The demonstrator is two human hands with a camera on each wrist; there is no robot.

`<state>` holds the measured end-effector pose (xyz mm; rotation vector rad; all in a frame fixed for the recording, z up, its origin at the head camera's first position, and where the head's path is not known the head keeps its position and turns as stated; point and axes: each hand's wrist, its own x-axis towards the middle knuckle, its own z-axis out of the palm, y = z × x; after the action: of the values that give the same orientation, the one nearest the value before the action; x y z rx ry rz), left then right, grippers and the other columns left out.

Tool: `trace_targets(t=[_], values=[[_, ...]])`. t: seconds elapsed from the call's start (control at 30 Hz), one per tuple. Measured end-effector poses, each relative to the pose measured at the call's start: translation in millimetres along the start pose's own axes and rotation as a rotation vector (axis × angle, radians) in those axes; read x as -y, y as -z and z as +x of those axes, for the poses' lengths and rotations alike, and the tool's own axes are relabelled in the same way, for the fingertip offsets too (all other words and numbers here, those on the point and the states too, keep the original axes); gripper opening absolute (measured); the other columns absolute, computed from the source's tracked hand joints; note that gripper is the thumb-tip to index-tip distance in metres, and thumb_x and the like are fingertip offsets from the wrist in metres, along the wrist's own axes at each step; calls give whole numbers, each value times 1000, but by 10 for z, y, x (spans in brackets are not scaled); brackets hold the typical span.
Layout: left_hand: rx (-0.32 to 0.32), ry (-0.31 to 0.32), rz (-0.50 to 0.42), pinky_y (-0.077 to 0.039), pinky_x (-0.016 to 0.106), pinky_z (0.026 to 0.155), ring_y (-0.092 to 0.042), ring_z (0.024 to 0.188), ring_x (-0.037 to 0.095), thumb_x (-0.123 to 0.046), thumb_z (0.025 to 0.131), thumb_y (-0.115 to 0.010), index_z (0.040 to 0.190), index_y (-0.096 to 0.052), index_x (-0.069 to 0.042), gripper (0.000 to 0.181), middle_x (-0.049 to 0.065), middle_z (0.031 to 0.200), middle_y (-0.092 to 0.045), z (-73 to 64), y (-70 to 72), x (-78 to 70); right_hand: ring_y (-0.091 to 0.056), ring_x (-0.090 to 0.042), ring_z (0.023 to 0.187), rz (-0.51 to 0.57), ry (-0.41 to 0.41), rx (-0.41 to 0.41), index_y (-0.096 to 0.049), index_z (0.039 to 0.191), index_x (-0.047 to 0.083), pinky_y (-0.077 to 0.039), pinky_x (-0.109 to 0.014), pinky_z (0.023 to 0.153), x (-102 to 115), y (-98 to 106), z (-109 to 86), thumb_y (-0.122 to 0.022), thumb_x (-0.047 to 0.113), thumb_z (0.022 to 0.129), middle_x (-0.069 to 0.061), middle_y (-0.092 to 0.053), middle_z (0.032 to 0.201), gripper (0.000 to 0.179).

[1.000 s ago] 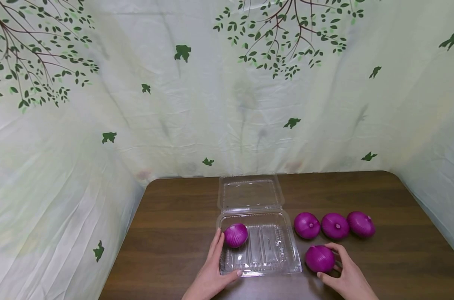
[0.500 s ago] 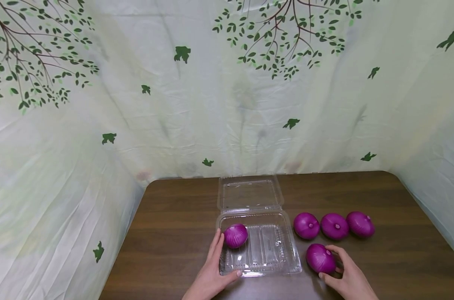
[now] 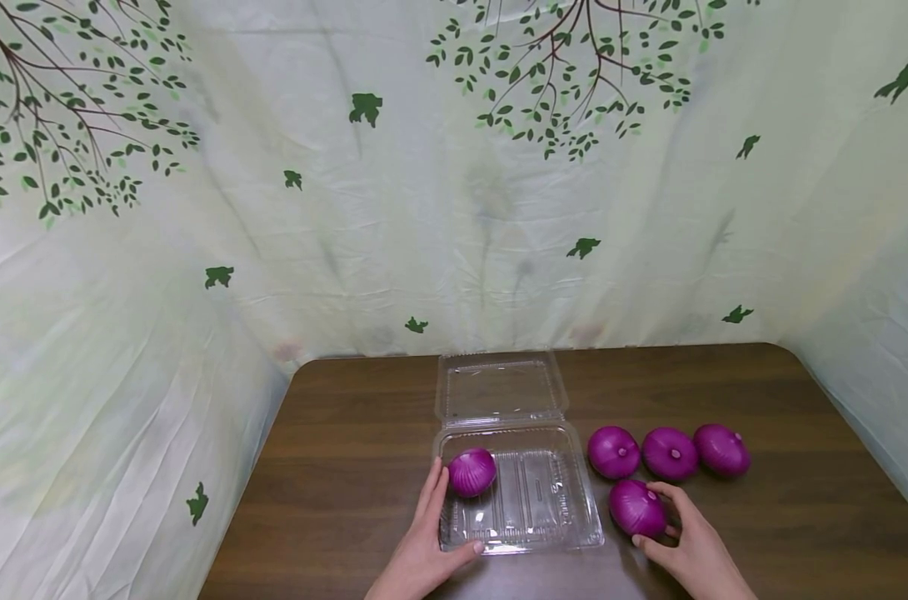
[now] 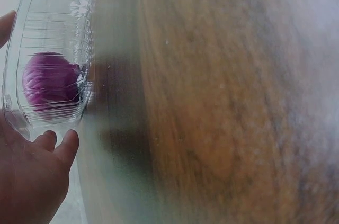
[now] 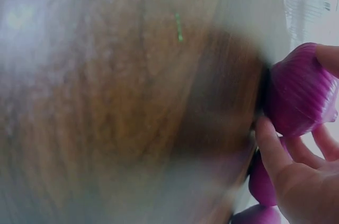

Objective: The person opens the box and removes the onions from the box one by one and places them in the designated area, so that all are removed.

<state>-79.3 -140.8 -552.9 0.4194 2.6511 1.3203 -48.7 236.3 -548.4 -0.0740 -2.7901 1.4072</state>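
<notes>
A purple onion (image 3: 637, 508) is in my right hand (image 3: 690, 546), thumb on its near side and fingers at its right and underneath. In the right wrist view, the same onion (image 5: 302, 89) sits low beside the tabletop; whether it touches the wood I cannot tell. My left hand (image 3: 427, 533) holds the near left corner of a clear plastic clamshell container (image 3: 529, 546), thumb at the front wall, fingers along the left wall. Inside it, at the left, lies another onion (image 3: 472, 472), seen through the plastic wall in the left wrist view.
Beyond my right hand, three more purple onions stand in a row: a left one (image 3: 613, 452), a middle one (image 3: 670, 454) and a right one (image 3: 722, 450). The container's lid (image 3: 501, 387) lies folded back on the brown wooden table (image 3: 349, 467). A leaf-patterned curtain (image 3: 394, 225) surrounds the table.
The onion in my right hand has turned and shifted slightly away from me, nearer the row. My left hand and the container have stayed in place.
</notes>
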Motion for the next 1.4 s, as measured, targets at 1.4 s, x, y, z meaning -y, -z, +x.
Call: trace_targets(t=[1.4], values=[[1,-15,22,-33,65,102,-18,144,38,-49,80,-76,159,-11,-15,109,-4,165,5,2,36,8,-47,-24,129,51,477,-127,-55,136,21,-22,-9,106,791,-692,220,-77,-1,80,-2,-53,139,64]])
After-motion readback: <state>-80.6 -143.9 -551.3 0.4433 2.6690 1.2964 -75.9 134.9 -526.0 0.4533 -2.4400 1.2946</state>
